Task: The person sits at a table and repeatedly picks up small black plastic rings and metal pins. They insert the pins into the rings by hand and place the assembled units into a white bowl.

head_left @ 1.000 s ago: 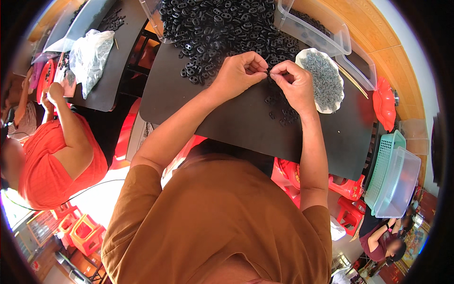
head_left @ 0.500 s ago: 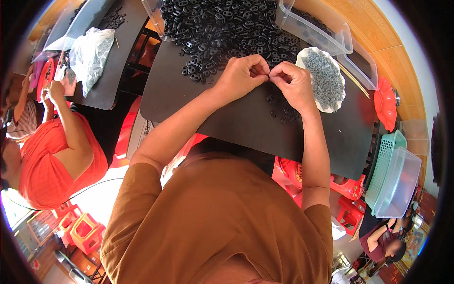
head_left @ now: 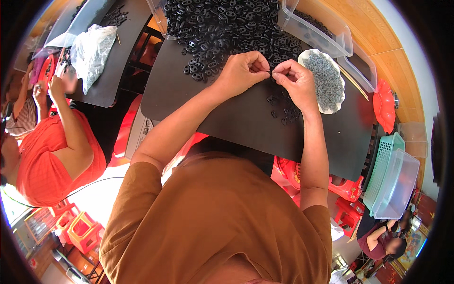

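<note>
Over the dark table, my left hand and my right hand meet fingertip to fingertip. Between thumb and forefinger the left one pinches a small black part, its shape mostly covered. The right fingers are pinched against the same spot; whatever they hold is too small to name. Just beyond the hands spreads a big heap of black oval pieces with two holes. Under my right hand lies a scatter of small black parts. Beside that hand, a pale scalloped dish is full of small grey pins.
Clear plastic bins stand at the far side, with thin sticks beside them. A red scalloped dish and a green basket are to the right. At left, a person in red works at another table holding a plastic bag.
My right fingers have spread slightly and shifted a little right of the left ones. The left hand has hardly moved. The neighbour's hands at left have moved slightly.
</note>
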`<action>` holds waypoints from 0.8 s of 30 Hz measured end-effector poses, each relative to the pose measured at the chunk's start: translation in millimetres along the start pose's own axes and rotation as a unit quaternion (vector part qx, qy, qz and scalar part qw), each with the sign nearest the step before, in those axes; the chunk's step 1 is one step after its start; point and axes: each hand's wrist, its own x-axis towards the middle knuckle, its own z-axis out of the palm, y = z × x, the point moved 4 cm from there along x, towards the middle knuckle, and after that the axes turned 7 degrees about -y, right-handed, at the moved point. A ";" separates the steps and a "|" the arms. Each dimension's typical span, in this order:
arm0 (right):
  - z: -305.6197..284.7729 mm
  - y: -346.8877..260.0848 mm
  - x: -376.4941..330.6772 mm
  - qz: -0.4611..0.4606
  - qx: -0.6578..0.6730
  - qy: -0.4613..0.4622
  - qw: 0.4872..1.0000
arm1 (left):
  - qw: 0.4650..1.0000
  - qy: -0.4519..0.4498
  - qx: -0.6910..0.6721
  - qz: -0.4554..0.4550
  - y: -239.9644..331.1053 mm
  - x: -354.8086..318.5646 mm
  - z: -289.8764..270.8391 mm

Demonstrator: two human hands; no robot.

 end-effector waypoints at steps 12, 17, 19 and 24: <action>3.2 -9.3 -2.1 -0.010 -0.085 0.012 0.996 | 1.000 0.009 0.009 0.000 3.7 -1.9 1.8; 7.8 -15.8 -2.4 -0.034 -0.119 0.004 0.992 | 1.000 0.006 0.024 0.002 3.0 -3.8 3.1; 9.8 -15.1 -2.5 -0.037 -0.126 0.000 0.991 | 0.999 0.005 0.036 0.003 2.8 -4.4 2.8; 7.2 -8.2 -1.3 -0.019 -0.085 0.013 0.996 | 0.999 0.005 -0.029 -0.012 -4.1 -2.0 1.6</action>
